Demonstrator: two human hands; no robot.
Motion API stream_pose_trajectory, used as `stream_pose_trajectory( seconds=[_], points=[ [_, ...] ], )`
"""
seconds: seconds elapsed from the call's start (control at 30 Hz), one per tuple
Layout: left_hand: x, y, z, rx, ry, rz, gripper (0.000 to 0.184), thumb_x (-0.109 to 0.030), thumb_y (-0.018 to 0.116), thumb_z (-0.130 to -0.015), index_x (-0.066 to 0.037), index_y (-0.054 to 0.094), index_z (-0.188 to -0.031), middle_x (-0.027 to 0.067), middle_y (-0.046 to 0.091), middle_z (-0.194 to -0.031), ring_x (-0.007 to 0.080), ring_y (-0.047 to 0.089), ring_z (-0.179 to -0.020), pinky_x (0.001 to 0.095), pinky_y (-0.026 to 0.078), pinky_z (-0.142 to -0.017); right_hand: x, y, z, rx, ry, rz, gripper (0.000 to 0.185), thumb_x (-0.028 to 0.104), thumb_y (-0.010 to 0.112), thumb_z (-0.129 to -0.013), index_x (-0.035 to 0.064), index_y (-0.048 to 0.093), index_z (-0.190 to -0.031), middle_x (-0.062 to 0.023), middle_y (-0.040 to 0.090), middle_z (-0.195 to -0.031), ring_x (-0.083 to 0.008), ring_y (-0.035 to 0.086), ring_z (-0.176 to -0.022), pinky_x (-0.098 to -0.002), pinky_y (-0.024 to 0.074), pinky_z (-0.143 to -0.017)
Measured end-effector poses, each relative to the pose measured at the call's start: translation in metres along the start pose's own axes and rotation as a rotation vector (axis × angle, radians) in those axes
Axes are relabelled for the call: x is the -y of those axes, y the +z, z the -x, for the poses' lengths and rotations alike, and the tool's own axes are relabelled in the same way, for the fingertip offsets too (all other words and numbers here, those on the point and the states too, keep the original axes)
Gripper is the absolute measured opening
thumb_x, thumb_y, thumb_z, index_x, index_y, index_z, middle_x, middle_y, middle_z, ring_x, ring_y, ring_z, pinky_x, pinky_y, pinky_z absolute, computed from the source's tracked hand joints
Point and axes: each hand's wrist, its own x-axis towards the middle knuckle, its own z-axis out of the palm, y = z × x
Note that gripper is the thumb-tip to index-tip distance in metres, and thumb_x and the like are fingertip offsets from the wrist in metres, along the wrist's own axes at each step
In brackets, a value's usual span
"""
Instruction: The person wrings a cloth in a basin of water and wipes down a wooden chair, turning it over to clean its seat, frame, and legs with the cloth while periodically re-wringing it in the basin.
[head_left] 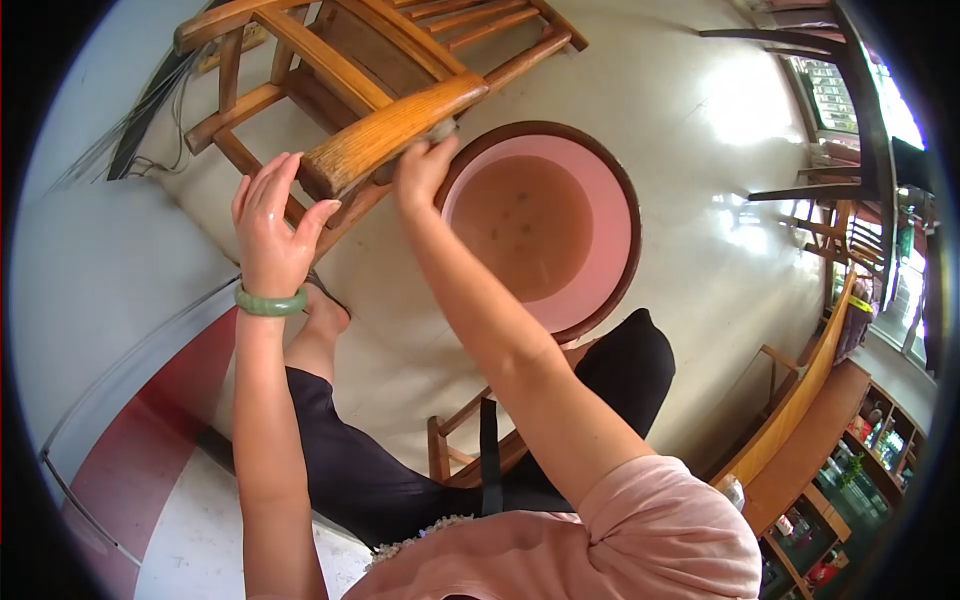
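A wooden chair [405, 125] lies tilted over on the floor in front of the person, its honey-brown timber glossy and streaked with grain, the nearest beam thick and rounded, ending in a blunt, darker face, with slim slats and squared rails behind it. The right hand [425, 175], slightly blurred, is curled around a small greyish rag [443, 130], close in against the beam's side. The left hand [275, 215] is free of any grip, fingers extended and thumb spread, right beside the beam's blunt end; whether the skin touches the wood I can't tell. So the chair sits just ahead of both hands, its beam running between them and off beyond. A smooth green bangle [270, 301] circles the left wrist. Just to the right of the right hand stands a round tub [612, 235], smooth pink within and dark brown around the rim, holding cloudy brownish water [540, 215] with a few dark specks. The floor [720, 320] is pale and shiny, with bright patches of glare. The person wears a soft pink top [660, 520] and matt black trousers [350, 440]; part of a wooden stool [437, 448] shows beneath the legs. Over on the right, shelves [835, 480] carry bottles and a leafy green plant [852, 467], any lettering there too small to read.
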Motion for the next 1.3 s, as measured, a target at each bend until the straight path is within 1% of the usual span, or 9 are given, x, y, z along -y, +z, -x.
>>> stream_pose_trajectory(
  seconds=[0.37, 0.43, 0.53, 0.7, 0.87, 1.03, 1.1, 1.2, 1.3],
  points=[
    [-0.002, -0.001, -0.002, 0.016, -0.037, 0.056, 0.052, -0.021, 0.069, -0.067, -0.002, 0.050, -0.111, 0.0128, 0.054, -0.109, 0.0260, 0.048, -0.105, 0.0412, 0.028, -0.094, -0.068, -0.024, 0.097, 0.561, 0.039, 0.361, 0.030, 0.003, 0.045, -0.077, 0.0064, 0.053, -0.106, -0.0210, 0.050, -0.095, -0.0381, 0.051, -0.087, -0.0379, 0.0423, -0.077],
    [0.002, 0.001, -0.004, 0.001, -0.025, 0.051, 0.052, -0.021, 0.070, -0.066, -0.002, 0.050, -0.111, 0.0129, 0.054, -0.109, 0.0262, 0.048, -0.104, 0.0408, 0.029, -0.094, -0.076, -0.017, 0.085, 0.621, 0.194, 0.231, 0.026, 0.004, 0.047, -0.077, 0.0011, 0.055, -0.101, -0.0113, 0.056, -0.089, -0.0239, 0.057, -0.074, -0.0330, 0.0453, -0.069],
    [-0.001, -0.001, 0.000, 0.004, -0.026, 0.048, 0.052, -0.021, 0.070, -0.066, -0.002, 0.050, -0.109, 0.0131, 0.055, -0.107, 0.0267, 0.049, -0.103, 0.0400, 0.030, -0.093, -0.052, -0.022, 0.054, 0.349, 0.636, -0.140, 0.029, 0.005, 0.048, -0.077, -0.0006, 0.051, -0.105, -0.0117, 0.057, -0.087, -0.0239, 0.057, -0.073, -0.0330, 0.0464, -0.070],
    [-0.003, -0.002, -0.001, -0.011, -0.022, 0.072, 0.051, -0.021, 0.070, -0.066, 0.000, 0.050, -0.108, 0.0131, 0.056, -0.105, 0.0274, 0.050, -0.099, 0.0394, 0.032, -0.091, 0.025, -0.050, -0.013, 0.162, 0.383, -0.493, 0.032, 0.006, 0.047, -0.077, -0.0012, 0.042, -0.109, -0.0101, 0.056, -0.087, -0.0195, 0.057, -0.073, -0.0315, 0.0479, -0.063],
    [-0.002, -0.001, -0.002, 0.018, -0.049, 0.098, 0.051, -0.021, 0.070, -0.066, 0.000, 0.050, -0.108, 0.0131, 0.056, -0.103, 0.0277, 0.051, -0.096, 0.0393, 0.033, -0.090, -0.028, -0.017, -0.008, 0.134, -0.194, 0.345, 0.035, 0.004, 0.050, -0.072, -0.0015, 0.040, -0.105, -0.0239, 0.054, -0.089, -0.0389, 0.055, -0.077, -0.0412, 0.0432, -0.072],
    [-0.002, -0.001, -0.002, 0.013, -0.022, 0.080, 0.051, -0.017, 0.070, -0.065, 0.001, 0.050, -0.108, 0.0137, 0.056, -0.101, 0.0280, 0.052, -0.093, 0.0371, 0.037, -0.085, -0.083, 0.005, 0.020, 0.211, 0.106, 0.525, 0.032, 0.004, 0.052, -0.070, -0.0062, 0.046, -0.100, -0.0244, 0.058, -0.079, -0.0402, 0.056, -0.078, -0.0394, 0.0444, -0.072],
    [0.000, -0.001, -0.007, -0.015, 0.006, 0.078, 0.050, -0.012, 0.071, -0.064, 0.002, 0.051, -0.107, 0.0144, 0.057, -0.098, 0.0285, 0.052, -0.089, 0.0347, 0.040, -0.079, -0.104, 0.014, 0.014, 0.470, 0.591, 0.381, 0.028, 0.016, 0.057, -0.074, -0.0085, 0.052, -0.087, -0.0187, 0.059, -0.074, -0.0251, 0.059, -0.054, -0.0310, 0.0472, -0.046],
    [0.000, -0.003, -0.003, 0.028, -0.035, 0.047, 0.051, -0.024, 0.069, -0.067, -0.001, 0.050, -0.109, 0.0122, 0.056, -0.103, 0.0261, 0.052, -0.096, 0.0397, 0.032, -0.090, -0.055, -0.012, -0.003, 0.585, 0.632, 0.354, 0.027, 0.019, 0.059, -0.074, -0.0078, 0.055, -0.077, -0.0147, 0.058, -0.066, -0.0184, 0.055, -0.042, -0.0246, 0.0410, -0.033],
    [0.003, -0.001, -0.001, 0.015, -0.031, 0.052, 0.051, -0.026, 0.069, -0.067, -0.001, 0.050, -0.108, 0.0120, 0.057, -0.103, 0.0258, 0.052, -0.097, 0.0400, 0.032, -0.090, -0.012, -0.028, -0.009, 0.299, 0.483, -0.241, 0.021, 0.015, 0.059, -0.074, -0.0046, 0.055, -0.080, -0.0107, 0.057, -0.064, -0.0175, 0.056, -0.046, -0.0242, 0.0421, -0.036]
  ],
)
